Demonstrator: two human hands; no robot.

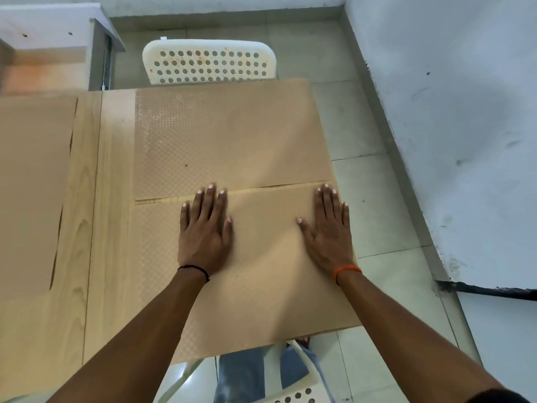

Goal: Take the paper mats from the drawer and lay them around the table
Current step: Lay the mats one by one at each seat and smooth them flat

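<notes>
The near paper mat (255, 274) lies flat at the table's (110, 228) near right end. Left hand (205, 231) and right hand (329, 231) press it, fingers straight, fingertips reaching its far edge. Far mat (229, 135) adjoins; white chair (209, 62) beyond.

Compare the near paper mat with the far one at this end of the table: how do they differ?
The near mat has both hands, left hand and right hand, pressed flat on it; the far mat lies untouched. The far mat sits by the white chair, the near mat by the person. Both are tan and embossed.
</notes>
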